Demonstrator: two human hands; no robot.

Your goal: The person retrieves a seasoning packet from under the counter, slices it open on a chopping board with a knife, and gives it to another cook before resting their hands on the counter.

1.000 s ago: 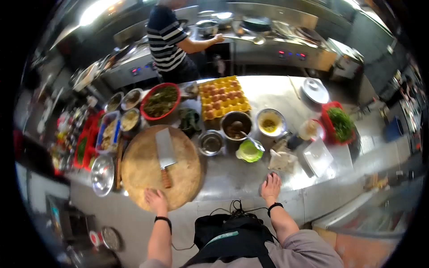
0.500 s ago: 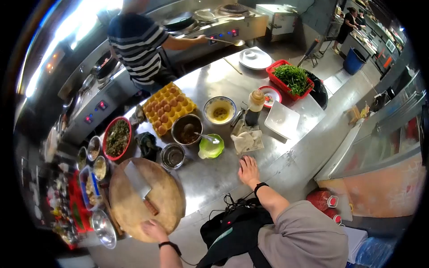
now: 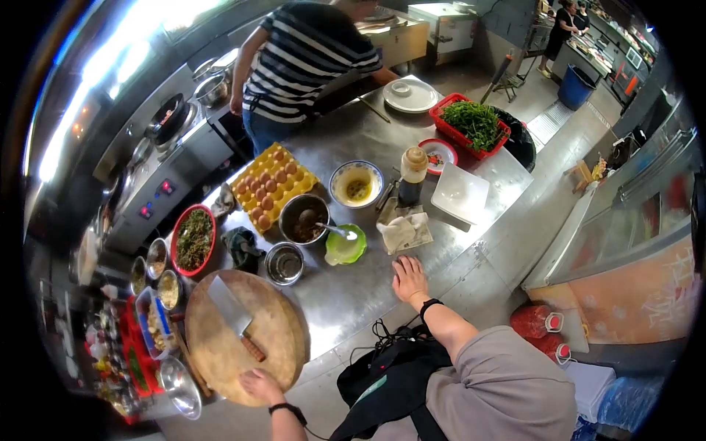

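My left hand (image 3: 261,386) rests on the near edge of a round wooden chopping board (image 3: 209,342), its fingers stretched out and nothing in them. A cleaver (image 3: 232,307) lies flat on that board, its wooden handle pointing toward my left hand. At the near edge of the steel table (image 3: 338,298) my right hand (image 3: 409,279) lies flat with fingers apart. Just beyond it is a folded white cloth (image 3: 403,231). A green bowl (image 3: 354,251) with a spoon across it stands to the left of the cloth, beside a metal pot (image 3: 288,229) of dark sauce.
A yellow egg tray (image 3: 300,178), a patterned bowl (image 3: 340,178) and a sauce bottle (image 3: 412,187) stand farther back. At the right are a white square dish (image 3: 462,195) and a red basket (image 3: 443,117) of greens. A person in a striped shirt (image 3: 294,62) leans over the far side.
The striped-shirt person has moved right and now bends toward the white plate; the ladle they held no longer shows. My hands stay in place, while the view has shifted slightly.
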